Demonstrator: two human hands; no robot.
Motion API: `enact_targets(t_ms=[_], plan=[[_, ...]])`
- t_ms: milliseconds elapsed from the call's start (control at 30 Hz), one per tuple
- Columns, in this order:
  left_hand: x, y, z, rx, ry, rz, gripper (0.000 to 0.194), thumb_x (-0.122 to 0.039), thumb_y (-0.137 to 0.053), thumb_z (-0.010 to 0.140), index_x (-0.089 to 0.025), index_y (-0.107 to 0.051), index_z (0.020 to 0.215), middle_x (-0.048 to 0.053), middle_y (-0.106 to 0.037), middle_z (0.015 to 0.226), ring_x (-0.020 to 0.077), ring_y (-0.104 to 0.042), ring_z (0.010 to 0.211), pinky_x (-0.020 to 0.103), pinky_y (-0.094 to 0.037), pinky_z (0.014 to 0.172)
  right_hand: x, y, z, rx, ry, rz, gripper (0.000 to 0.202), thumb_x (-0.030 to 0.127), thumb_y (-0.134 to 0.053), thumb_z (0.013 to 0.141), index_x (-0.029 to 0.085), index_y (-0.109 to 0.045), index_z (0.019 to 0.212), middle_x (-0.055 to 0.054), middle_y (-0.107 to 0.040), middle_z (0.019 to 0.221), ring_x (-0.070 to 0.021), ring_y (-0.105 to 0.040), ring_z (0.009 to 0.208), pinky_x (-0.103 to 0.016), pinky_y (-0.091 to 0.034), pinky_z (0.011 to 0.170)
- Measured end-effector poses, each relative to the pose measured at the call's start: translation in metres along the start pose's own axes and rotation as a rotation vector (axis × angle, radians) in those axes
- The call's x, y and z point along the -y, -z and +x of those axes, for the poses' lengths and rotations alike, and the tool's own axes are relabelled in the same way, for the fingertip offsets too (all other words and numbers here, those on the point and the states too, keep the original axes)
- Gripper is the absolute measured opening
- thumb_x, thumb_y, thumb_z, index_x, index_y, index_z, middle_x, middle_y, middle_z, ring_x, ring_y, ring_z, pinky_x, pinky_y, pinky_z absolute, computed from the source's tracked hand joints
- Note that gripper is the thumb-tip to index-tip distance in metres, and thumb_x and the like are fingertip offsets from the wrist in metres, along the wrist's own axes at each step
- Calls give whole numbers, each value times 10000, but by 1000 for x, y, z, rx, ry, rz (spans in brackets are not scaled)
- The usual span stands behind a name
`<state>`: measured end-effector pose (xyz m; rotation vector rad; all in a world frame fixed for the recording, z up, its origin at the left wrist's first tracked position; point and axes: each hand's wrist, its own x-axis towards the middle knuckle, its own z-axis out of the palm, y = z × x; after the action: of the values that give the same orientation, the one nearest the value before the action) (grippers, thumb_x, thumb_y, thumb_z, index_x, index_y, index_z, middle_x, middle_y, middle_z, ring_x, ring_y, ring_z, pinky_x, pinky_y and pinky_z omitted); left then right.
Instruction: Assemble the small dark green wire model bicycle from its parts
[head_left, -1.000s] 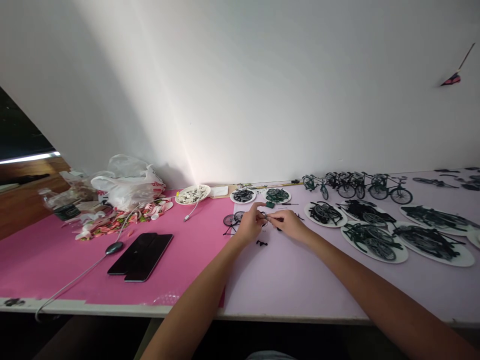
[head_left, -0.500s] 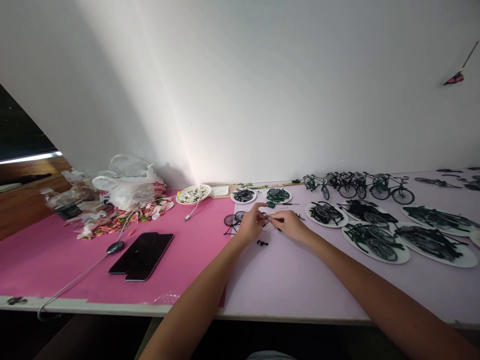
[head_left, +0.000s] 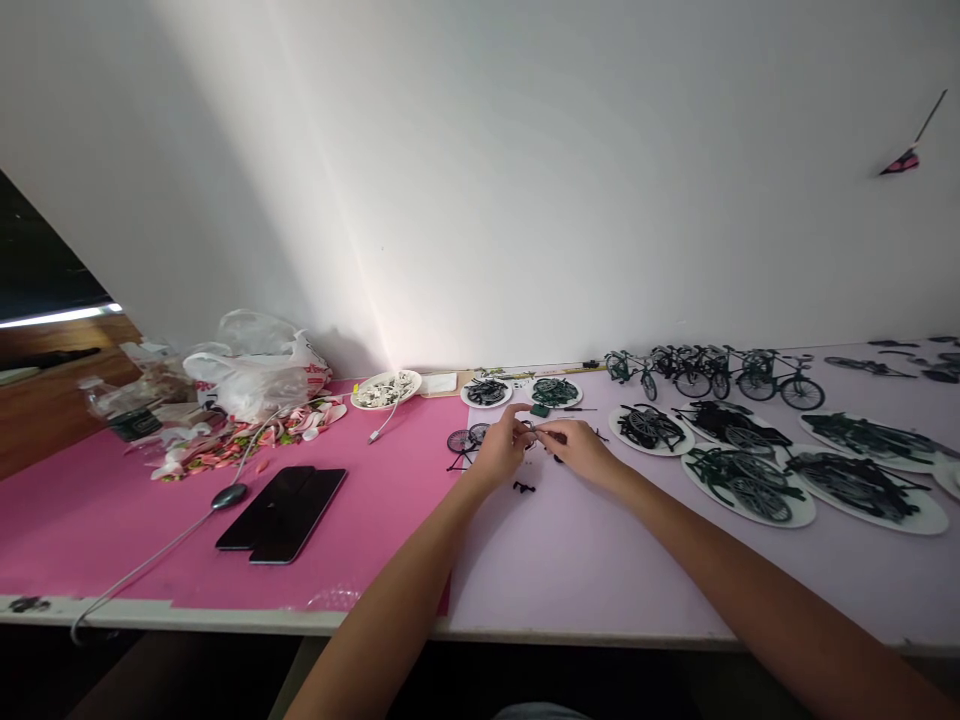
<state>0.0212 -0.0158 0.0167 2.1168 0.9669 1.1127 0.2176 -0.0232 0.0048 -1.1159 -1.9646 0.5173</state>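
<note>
- Both left hand (head_left: 499,452) and right hand (head_left: 582,448): grip pinched on one tiny part (head_left: 532,429) (too small to make out)
- spoked wheels (head_left: 458,441) lying just beside left hand

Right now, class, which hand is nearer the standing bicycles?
Right. The right hand is in front of the bicycles, to their left; the left hand is farther left.

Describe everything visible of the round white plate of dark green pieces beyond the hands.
The round white plate lies flat on the pale lilac tabletop, near the grey-white wall. Its smooth-looking rim shows around a heap of thin, dark green, plastic-looking pieces that hides most of its middle. A small dark green block sits by its front-left edge; contact is unclear. Neither the left hand nor the right hand touches it.
</note>
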Motion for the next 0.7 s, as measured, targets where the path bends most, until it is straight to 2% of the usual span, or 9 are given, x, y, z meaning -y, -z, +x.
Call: enact_targets(t_ms=[100,267,500,700], plan=[[1,3,2,-15,5,-1,456,-137,-547,936,-220,-486,1380,36,-734,890,192,-683,839,319,-519,841,-1,2,2,-15,5,-48,384,489,-514,998,201,-746,893,-23,-660,690,-175,-540,615,-260,-376,571],[8,12,6,-62,32,41,454,-132,-560,930,-214,-484,1370,34,-741,875,197,-683,827,323,-512,817,-1,1,2,-45,8,-156,257,375,-588,960,221,-795,954,-63,-754,904,-207,-641,772,-289,-455,669],[19,21,9,-130,73,-8,439,-139,-560,924,-211,-503,1353,37,-728,872,200,-701,836,328,-530,788,7,-19,-5,118,52,-196,132,253,-701,882,251,-829,916,-36,-728,867,-184,-662,766,-280,-468,697],[22,21,10,-125,80,-31,423,-111,-524,935,-204,-492,1346,54,-735,905,198,-712,863,345,-545,828,8,-30,-7,154,92,-274,160,210,-684,925,268,-830,956,-32,-720,926,-169,-665,787,-258,-453,704]])
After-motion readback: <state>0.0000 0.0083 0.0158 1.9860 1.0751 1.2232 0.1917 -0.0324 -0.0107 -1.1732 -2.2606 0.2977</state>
